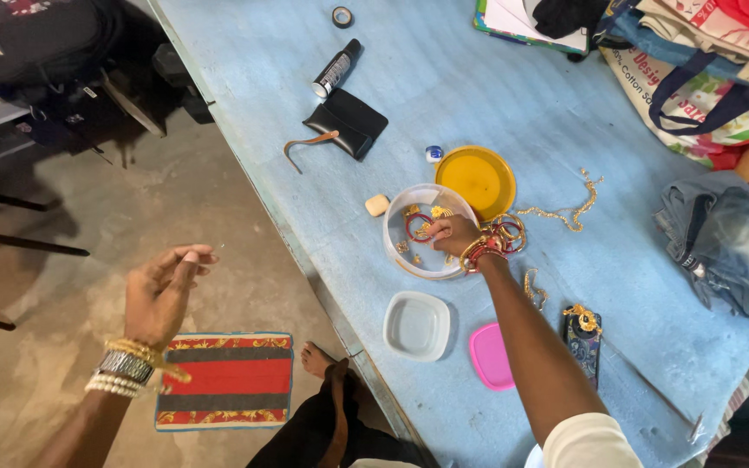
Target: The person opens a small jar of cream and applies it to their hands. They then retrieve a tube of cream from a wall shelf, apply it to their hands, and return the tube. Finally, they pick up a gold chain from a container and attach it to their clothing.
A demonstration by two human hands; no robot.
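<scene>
My right hand (452, 234) reaches into a round clear plastic container (400, 247) that holds red bangles and gold jewellery pieces; its fingers curl around something small inside that I cannot make out. Red and gold bangles circle that wrist. My left hand (165, 290) hovers off the table over the floor, fingers apart and empty, with gold, silver and pearl bracelets on the wrist. A yellow round lid (477, 179) lies just behind the container. A gold chain (565, 211) and more bangles (511, 230) lie to its right.
On the blue table (496, 95): a square clear tub (416, 325), pink lid (489, 355), decorated phone (582, 340), black pouch (348, 121), black tube (336, 69), tape roll (342, 16), bags (704, 61), jeans (726, 243). A red mat (227, 380) lies on the floor.
</scene>
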